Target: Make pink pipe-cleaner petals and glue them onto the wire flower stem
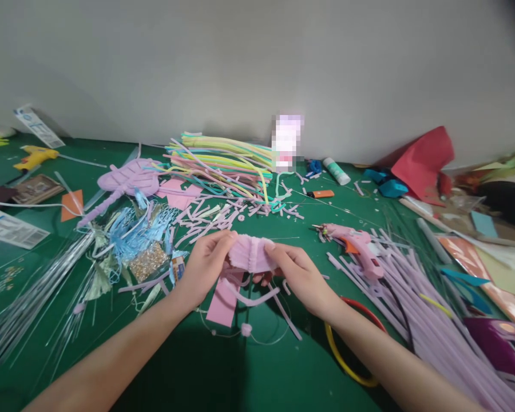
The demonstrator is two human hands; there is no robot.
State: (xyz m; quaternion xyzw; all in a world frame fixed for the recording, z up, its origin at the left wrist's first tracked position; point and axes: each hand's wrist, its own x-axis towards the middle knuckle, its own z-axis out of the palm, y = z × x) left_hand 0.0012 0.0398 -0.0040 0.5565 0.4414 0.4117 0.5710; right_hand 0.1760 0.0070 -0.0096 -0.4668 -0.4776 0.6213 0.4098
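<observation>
Between both hands is a lilac pipe-cleaner piece point(252, 253), ribbed, with a thicker band down its middle. My left hand point(206, 263) pinches its left end between thumb and fingers. At the right end, my right hand point(300, 274) grips it with the thumb on top; its other fingers are partly hidden beneath. Below the hands lie a pink paper strip point(224, 303), a bent lilac pipe cleaner point(257, 299) and a thin wire loop with a small lilac knot point(246, 330). Farther left rests a lilac leaf-shaped piece point(131, 177) with a wrapped stem.
A pink glue gun point(358, 243) lies right, near long lilac pipe cleaners point(429, 303). Coloured pipe cleaners point(223, 166) are heaped behind, with cut lilac bits point(210, 217) in front. Blue tassels point(133, 232), metal wires point(47, 297) and a yellow glue gun point(34, 156) are left.
</observation>
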